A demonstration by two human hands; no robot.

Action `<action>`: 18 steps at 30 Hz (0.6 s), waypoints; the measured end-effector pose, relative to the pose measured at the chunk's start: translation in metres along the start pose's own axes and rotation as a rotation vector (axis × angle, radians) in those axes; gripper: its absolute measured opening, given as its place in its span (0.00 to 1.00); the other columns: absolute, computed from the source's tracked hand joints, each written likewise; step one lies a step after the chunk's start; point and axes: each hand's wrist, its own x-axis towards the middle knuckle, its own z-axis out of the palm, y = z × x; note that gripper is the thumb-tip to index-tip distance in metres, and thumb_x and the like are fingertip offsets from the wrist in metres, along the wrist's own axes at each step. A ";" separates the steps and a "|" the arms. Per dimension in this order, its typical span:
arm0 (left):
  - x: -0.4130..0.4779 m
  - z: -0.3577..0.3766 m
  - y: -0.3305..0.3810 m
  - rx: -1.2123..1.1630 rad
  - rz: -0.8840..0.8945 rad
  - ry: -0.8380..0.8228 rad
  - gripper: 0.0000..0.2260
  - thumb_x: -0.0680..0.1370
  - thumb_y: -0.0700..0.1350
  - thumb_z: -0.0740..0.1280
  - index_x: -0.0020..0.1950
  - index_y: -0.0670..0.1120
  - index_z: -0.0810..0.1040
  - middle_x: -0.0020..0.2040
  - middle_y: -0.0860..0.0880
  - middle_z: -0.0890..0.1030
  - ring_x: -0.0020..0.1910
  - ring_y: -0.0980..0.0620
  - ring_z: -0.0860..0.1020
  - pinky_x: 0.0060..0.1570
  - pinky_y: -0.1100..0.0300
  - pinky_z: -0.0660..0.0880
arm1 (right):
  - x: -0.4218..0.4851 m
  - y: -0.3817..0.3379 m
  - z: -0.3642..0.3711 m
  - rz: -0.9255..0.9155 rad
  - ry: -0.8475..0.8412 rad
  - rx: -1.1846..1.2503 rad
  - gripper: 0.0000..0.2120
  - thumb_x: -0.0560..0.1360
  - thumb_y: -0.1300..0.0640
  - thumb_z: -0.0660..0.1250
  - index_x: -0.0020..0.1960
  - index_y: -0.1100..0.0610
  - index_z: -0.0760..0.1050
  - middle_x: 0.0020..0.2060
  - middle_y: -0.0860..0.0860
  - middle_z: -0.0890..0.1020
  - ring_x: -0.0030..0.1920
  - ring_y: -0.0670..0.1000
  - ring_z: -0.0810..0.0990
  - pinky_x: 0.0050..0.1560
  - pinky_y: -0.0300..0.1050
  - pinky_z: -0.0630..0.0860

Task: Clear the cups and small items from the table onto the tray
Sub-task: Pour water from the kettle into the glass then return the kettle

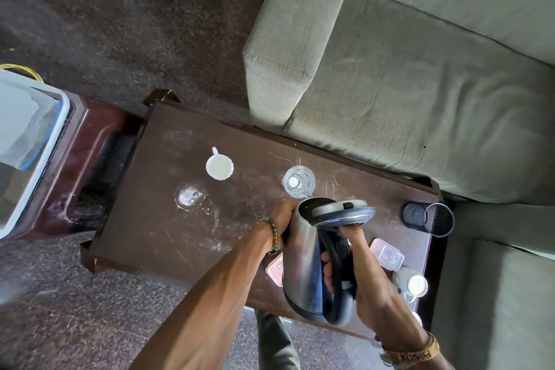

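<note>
A person stands over a dark brown tabletop [168, 234] with a steel kettle [303, 258] lifted and tilted in both hands. The right hand [360, 261] grips the black handle [338, 282], its fingers [326, 267] curled round it and the thumb up near the hinge of the raised lid [345, 210]. The left hand [280, 216] lies against the kettle's side near the top; its fingertips are hidden behind the body, so I cannot tell how far they curl. The spout end sits just beside a clear glass mug [298, 182], which stands upright on the tabletop. Further left stands a white cup [219, 167] with its handle pointing away, and near it, closer to the person, a clear glass [189, 196]; the two are apart and nothing touches them. On the right end a black mesh holder [428, 219] lies on its side, with a small pink-lidded box [386, 256] and a glass jar [413, 282] nearer the person. A pink item [274, 269] shows partly from under the kettle. A bead bracelet [274, 234] circles the left wrist and a woven band [414, 353] the right. A grey-green sofa [420, 84] runs along the far side of the tabletop, and a clear plastic bin [30, 129] sits at the left.
</note>
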 end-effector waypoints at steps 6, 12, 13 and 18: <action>-0.005 0.000 0.002 0.014 -0.038 -0.033 0.21 0.56 0.56 0.72 0.42 0.44 0.83 0.46 0.43 0.84 0.44 0.46 0.81 0.50 0.55 0.76 | -0.008 -0.007 0.002 -0.036 -0.024 0.003 0.38 0.57 0.18 0.67 0.36 0.54 0.81 0.33 0.59 0.80 0.32 0.55 0.77 0.42 0.52 0.74; -0.008 0.003 0.001 0.016 -0.032 -0.039 0.29 0.66 0.56 0.72 0.60 0.39 0.80 0.59 0.38 0.81 0.53 0.43 0.80 0.62 0.47 0.73 | -0.017 -0.010 0.003 -0.061 -0.035 0.017 0.36 0.57 0.19 0.67 0.34 0.54 0.79 0.32 0.58 0.78 0.32 0.55 0.75 0.41 0.51 0.73; -0.008 0.003 0.001 0.017 -0.032 -0.040 0.28 0.66 0.56 0.72 0.60 0.39 0.80 0.59 0.38 0.81 0.52 0.43 0.80 0.60 0.48 0.74 | -0.018 -0.010 0.003 -0.061 -0.033 0.016 0.37 0.56 0.18 0.68 0.35 0.54 0.79 0.33 0.59 0.78 0.32 0.55 0.75 0.41 0.52 0.73; -0.013 0.006 0.000 0.001 -0.042 -0.041 0.22 0.66 0.56 0.72 0.52 0.43 0.81 0.51 0.40 0.82 0.48 0.44 0.79 0.52 0.51 0.74 | -0.025 -0.011 0.001 -0.060 -0.035 0.017 0.39 0.52 0.17 0.68 0.34 0.54 0.80 0.32 0.59 0.78 0.32 0.55 0.75 0.40 0.51 0.73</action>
